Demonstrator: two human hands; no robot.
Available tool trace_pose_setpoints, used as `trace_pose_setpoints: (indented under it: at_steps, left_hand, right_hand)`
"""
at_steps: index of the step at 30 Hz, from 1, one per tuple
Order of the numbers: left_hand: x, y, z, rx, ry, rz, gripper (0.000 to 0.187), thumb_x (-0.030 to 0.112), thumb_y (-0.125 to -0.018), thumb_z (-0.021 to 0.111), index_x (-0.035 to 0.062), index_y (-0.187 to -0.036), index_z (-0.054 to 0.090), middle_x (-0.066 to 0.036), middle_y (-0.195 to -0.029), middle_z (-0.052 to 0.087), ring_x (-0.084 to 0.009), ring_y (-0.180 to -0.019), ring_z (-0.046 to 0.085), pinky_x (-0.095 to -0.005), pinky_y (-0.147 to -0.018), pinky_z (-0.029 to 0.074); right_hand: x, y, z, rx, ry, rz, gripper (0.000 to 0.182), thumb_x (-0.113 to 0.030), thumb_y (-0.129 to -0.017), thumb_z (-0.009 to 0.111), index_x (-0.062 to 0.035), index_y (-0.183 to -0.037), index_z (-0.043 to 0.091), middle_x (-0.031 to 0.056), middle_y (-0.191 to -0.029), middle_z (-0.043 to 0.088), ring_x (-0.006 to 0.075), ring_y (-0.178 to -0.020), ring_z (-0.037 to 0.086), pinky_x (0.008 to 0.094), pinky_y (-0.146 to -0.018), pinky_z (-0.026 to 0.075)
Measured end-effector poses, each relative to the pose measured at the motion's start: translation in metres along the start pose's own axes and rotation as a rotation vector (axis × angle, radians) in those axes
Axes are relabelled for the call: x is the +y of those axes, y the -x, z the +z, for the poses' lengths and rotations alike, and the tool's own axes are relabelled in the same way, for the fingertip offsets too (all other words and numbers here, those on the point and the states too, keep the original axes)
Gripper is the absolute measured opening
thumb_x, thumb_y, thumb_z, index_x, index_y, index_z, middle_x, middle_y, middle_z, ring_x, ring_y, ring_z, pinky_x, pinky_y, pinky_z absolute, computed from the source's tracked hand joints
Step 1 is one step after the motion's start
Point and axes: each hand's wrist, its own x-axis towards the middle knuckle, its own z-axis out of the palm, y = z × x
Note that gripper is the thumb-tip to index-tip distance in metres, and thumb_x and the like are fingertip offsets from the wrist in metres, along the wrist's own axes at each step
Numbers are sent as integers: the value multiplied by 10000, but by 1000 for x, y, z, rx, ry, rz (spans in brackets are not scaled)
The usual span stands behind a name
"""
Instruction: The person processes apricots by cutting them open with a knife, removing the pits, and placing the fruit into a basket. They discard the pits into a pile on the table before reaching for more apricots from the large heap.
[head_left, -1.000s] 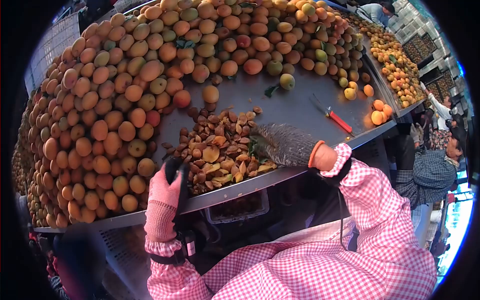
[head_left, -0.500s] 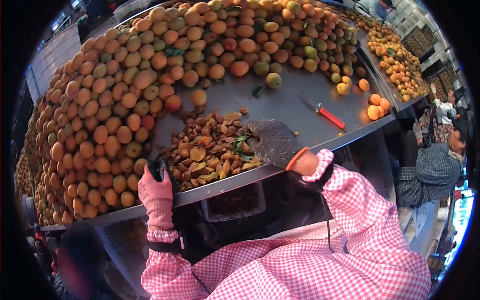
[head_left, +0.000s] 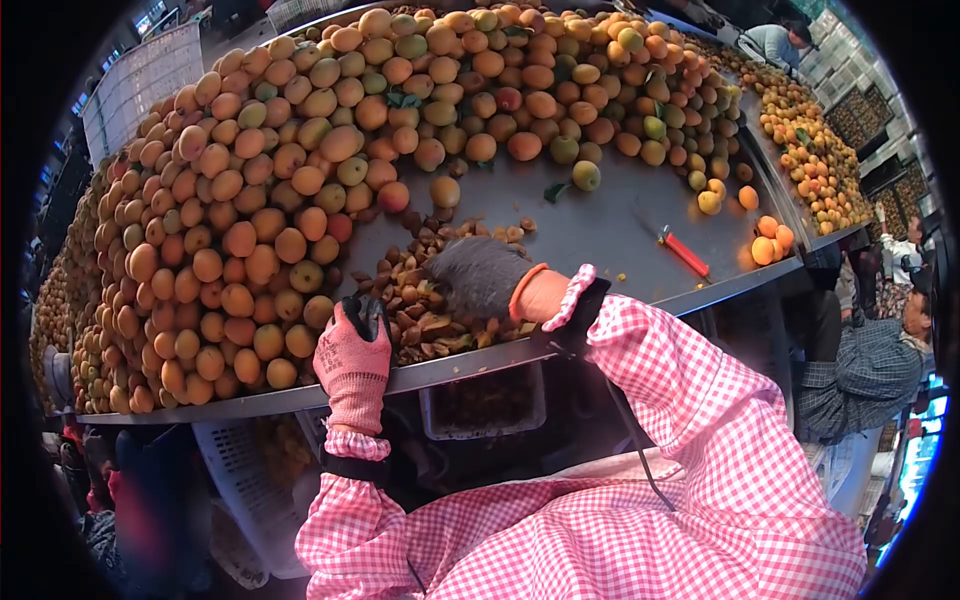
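My left hand (head_left: 354, 350), in a pink glove with dark fingertips, rests at the tray's front edge beside a heap of brown apricot pits and torn halves (head_left: 410, 280). Its fingers are slightly apart, and I see nothing held in them. Over that heap lies my right hand (head_left: 482, 278) in a dark grey glove, back upward. It is smeared by motion, and its fingertips are hidden among the pits. Whole apricots (head_left: 240, 240) are piled left of and behind the heap. To the right, a red-handled knife (head_left: 686, 255) lies on the metal tray (head_left: 620, 215).
A few loose apricots (head_left: 767, 240) sit near the tray's right corner. Below the front edge is a crate (head_left: 483, 433) with dark contents. A white basket (head_left: 250, 480) stands lower left. People sit at the right, one in a checked jacket (head_left: 850, 375).
My right hand has swept left across the pits. The green leaves seen by its fingers are now out of sight. The whole view has shifted slightly, and my left hand stays by the edge.
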Motion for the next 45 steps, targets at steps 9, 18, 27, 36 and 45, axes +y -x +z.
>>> trace_pose_setpoints:
  at_steps: [9,18,27,36,45]
  left_hand:
    - [-7,-2,5,60,101,-1,346,314,-802,624,64,-1036,578,-154,-892,657,-336,-858,630,-419,-738,499]
    - [-9,-14,5,0,83,-151,506,392,-840,590,72,-1222,503,-192,-1039,633,-353,-1008,590,-422,-840,471]
    - [-7,-13,6,-46,170,-31,489,376,-853,574,64,-1222,503,-202,-1029,639,-375,-985,594,-430,-834,475]
    - [-4,-11,10,-80,20,-31,671,365,-835,602,75,-1367,314,-236,-1353,390,-391,-1182,467,-432,-936,438]
    - [46,-13,6,-471,75,-122,791,723,-797,422,235,-1411,315,-293,-1420,271,-475,-1244,381,-456,-1028,358]
  right_hand:
    - [23,146,-82,380,-806,347,240,-245,-879,605,-6,-858,618,39,-685,545,90,-532,558,234,-460,462]
    - [73,363,-101,154,533,906,375,-193,-837,640,-18,-1154,540,151,-902,643,232,-702,627,367,-709,507]
    - [31,156,-3,708,-81,84,291,-140,-853,591,3,-1104,557,214,-971,621,372,-854,616,412,-715,496]
    - [44,68,47,608,-238,364,372,-251,-851,564,-9,-1132,540,242,-923,622,415,-855,588,465,-731,477]
    - [-11,63,23,230,-245,505,426,-347,-906,452,-78,-1233,504,191,-1154,577,368,-1003,575,469,-843,460]
